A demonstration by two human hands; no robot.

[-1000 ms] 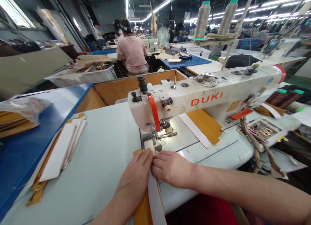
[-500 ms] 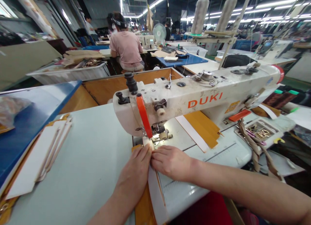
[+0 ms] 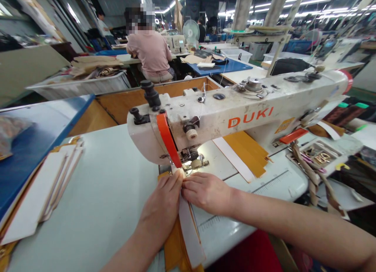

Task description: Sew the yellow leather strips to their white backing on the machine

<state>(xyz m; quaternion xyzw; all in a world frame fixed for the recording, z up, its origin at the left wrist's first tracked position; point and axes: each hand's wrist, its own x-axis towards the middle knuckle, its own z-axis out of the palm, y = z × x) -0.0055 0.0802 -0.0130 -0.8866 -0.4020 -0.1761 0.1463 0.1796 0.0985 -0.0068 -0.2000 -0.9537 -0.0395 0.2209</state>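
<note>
Saw a pale work table (image 3: 111, 193) spread widest, bearing a long sewing machine (image 3: 255, 103), its head end at the left, just beyond the hands. Noted next a leaning stack of white pieces (image 3: 37, 205) with mustard backing at the table's left, well apart from the hands, then a fan of mustard pieces (image 3: 243, 146) with a white edge, lying right of the sewing head. Found the white strip (image 3: 188, 221) running from the near table edge up to the sewing head, with a mustard layer (image 3: 174, 244) beneath and to its left. Saw the left hand (image 3: 161, 203) laid over the strip's upper part, fingers together; could not tell whether the hidden thumb gripped from below. Saw the right hand (image 3: 207, 193) with fingers curled together and closed on the strip's right edge, touching or nearly touching the left fingertips. Noted an orange lever (image 3: 169, 140) just above the left fingertips and a small round part (image 3: 196, 164) to their right. Could not see the needle. Judged the step in hand to be guiding the strip's far end under the head; judged the next move to call for flat layers, an aligned edge and fingertips kept clear.
</note>
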